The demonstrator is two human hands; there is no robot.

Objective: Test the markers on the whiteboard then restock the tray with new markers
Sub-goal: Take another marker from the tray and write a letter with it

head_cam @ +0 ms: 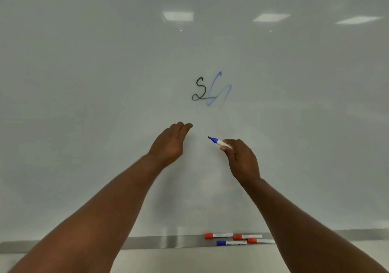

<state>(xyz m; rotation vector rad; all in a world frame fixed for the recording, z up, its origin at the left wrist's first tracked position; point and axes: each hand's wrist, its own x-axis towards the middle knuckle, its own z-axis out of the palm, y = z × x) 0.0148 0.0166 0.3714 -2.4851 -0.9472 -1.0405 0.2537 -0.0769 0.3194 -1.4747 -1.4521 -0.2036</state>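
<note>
One-handed, pinched the blue marker [220,142], cap off, in the right hand [242,159], tip near the whiteboard [105,83] below a faint blue scribble [219,91]. Held the left hand [169,144] loose, with nothing seen in it. Looked mid-test; needed capping next, then the tray [168,242].

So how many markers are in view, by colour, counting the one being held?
Red-capped white markers, lying in the long metal tray: 3
Blue-capped white marker, in the same tray: 1
Uncapped blue-tipped white marker, held in the right hand: 1
Total: 5
</note>
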